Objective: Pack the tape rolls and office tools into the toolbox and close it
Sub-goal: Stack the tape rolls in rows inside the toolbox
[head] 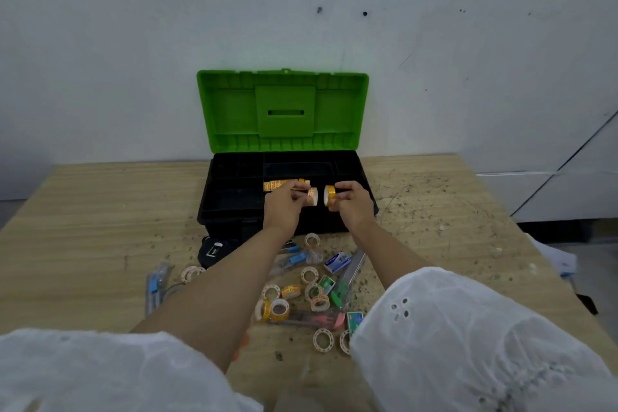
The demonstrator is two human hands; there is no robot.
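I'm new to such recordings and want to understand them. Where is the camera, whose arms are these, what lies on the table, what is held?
No machine here: one camera on a person's head looks down at their own arms. The left hand pinches a tape roll, the right hand a second roll, both over an open toolbox with a green lid, where a row of rolls already sits. More loose rolls, staple boxes and other small tools lie on the wooden table.

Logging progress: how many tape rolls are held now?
2: pale roll in left hand, yellow roll in right hand, both over the toolbox. Fingers may hide more.
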